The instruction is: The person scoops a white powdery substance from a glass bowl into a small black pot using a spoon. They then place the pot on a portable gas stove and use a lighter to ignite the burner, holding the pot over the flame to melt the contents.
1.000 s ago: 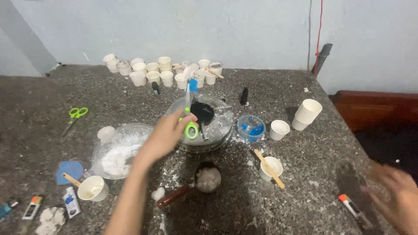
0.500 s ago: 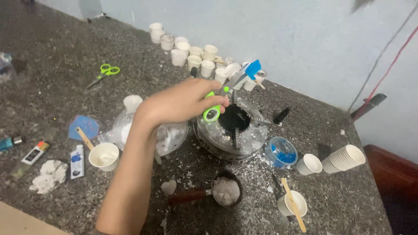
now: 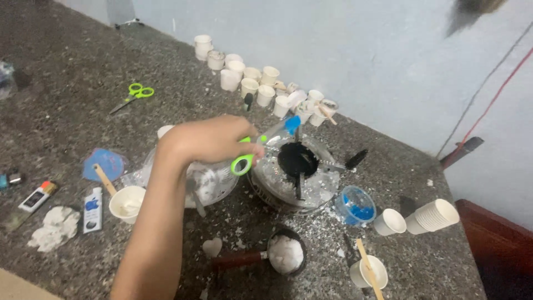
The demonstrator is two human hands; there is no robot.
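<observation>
My left hand [image 3: 206,140] reaches in from the bottom and is shut on a pair of green-handled scissors [image 3: 242,164]. The scissor blades point toward a round burner [image 3: 311,186] with a black centre [image 3: 297,160], its top wrapped in crinkled clear plastic or foil. A clear bottle with a blue cap [image 3: 290,125] lies just beyond my fingers. Under my wrist sits a clear plastic bag holding white powder [image 3: 214,186]. My right hand is out of view.
A small dark pan of white lumps [image 3: 286,254] and a white heart shape [image 3: 212,246] lie near me. A blue-lidded tub [image 3: 355,205], stacked paper cups [image 3: 438,215] and cups with wooden sticks [image 3: 369,272] [image 3: 126,203] stand around. More cups [image 3: 261,83] line the wall; second green scissors [image 3: 136,93] lie far left.
The view has swung so the table runs diagonally. My right hand, seen at the lower right a second ago, has left the view. My left hand stays by the burner with the scissors.
</observation>
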